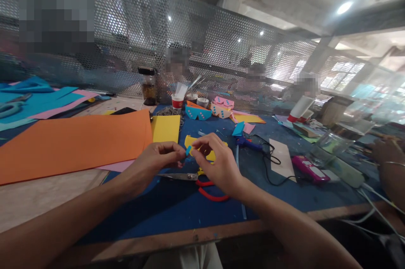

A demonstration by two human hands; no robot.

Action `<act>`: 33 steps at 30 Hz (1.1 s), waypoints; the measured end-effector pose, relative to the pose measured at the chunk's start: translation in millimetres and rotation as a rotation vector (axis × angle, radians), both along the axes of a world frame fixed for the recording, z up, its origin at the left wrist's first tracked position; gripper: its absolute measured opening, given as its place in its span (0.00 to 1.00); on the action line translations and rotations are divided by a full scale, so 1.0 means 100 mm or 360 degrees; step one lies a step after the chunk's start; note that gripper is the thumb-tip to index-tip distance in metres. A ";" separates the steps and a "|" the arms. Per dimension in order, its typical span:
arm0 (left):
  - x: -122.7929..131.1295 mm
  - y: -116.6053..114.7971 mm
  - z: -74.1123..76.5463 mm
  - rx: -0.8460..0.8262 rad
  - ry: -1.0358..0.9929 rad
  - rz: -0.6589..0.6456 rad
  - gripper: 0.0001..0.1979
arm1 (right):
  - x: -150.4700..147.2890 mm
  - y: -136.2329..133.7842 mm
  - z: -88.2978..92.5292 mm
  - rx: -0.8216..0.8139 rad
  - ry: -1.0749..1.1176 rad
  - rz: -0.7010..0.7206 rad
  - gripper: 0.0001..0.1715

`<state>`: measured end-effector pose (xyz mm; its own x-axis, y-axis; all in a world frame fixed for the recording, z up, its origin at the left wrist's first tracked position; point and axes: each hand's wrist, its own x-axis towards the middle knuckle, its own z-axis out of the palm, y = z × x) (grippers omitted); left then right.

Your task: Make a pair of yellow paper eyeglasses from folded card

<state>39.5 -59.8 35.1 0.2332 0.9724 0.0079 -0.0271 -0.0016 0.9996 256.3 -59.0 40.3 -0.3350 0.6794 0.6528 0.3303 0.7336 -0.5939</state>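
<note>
A small blue piece [188, 150] is pinched between the fingertips of my left hand [164, 156]. My right hand [215, 160] is beside it, its thumb and index finger curled and near the piece; whether they touch it or hold anything is too small to tell. Behind my hands lies a yellow cutout [211, 156], partly hidden by my right hand. Below them, red-handled scissors [182, 176] rest on the blue mat [152, 214], blades pointing left. A blue glue gun [249, 144] lies to the right of my right hand.
Orange sheets [79, 142] and a yellow sheet [166, 129] lie at left. Decorated paper masks [198, 112], a red cup [177, 101] and a jar [149, 87] stand at the back. A magenta device [310, 168] and glass jar [335, 142] are at right, near another person's hand [387, 155].
</note>
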 end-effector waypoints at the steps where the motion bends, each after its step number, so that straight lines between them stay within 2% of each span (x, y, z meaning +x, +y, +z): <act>1: 0.00 -0.01 0.01 0.0016 0.0021 -0.0005 0.15 | 0.00 0.01 0.00 -0.0033 0.0034 -0.0006 0.03; 8: 0.05 -0.05 0.07 0.0086 0.0159 -0.0038 0.17 | 0.00 0.04 0.08 -0.0385 0.0092 0.0026 0.11; 11: 0.05 -0.05 0.07 0.0097 0.0177 -0.0051 0.16 | -0.01 0.04 0.09 -0.0450 0.0095 0.0043 0.12; 22: 0.01 -0.01 -0.01 0.0140 0.0148 -0.0103 0.16 | -0.03 0.04 0.06 -0.0415 0.0073 0.0031 0.11; 27: 0.03 -0.03 0.02 0.0152 0.0168 -0.0097 0.14 | -0.04 0.05 0.04 -0.0390 0.0074 0.0029 0.11; 33: 0.04 -0.04 0.06 0.0162 0.0220 -0.0060 0.17 | -0.04 0.06 0.03 -0.0352 0.0029 0.0000 0.11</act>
<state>43.7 -64.1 40.9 0.2753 0.9587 0.0710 0.1085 -0.1043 0.9886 251.9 -53.1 43.1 -0.3246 0.8069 0.4935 0.3181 0.5845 -0.7464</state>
